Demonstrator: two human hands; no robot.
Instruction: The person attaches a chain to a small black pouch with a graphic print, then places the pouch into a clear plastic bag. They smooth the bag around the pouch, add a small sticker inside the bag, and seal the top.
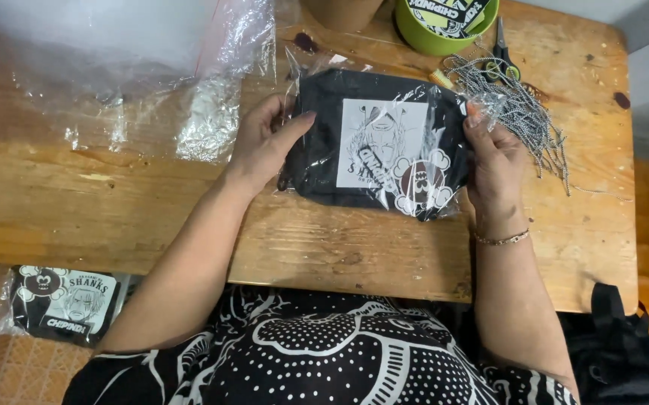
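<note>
Two hands, left hand (264,146) and right hand (493,161), are clamped on the bagged black garment (377,142); the slippery plastic could slide from the fingers onto the counter (302,240).

Person's body, seen from above: bare forearms, no sleeves reaching the wrists — a thin gold-toned bracelet (501,239) on the right wrist. Torso garment (324,360) black, printed with white swirls, dotted patches and stripes.

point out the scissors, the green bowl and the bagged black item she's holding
scissors (501,54): head view, on the blades just above the handles
green bowl (422,39): head view, on its outer front wall
bagged black item (321,120): head view, on the black cloth left of the white print
</note>
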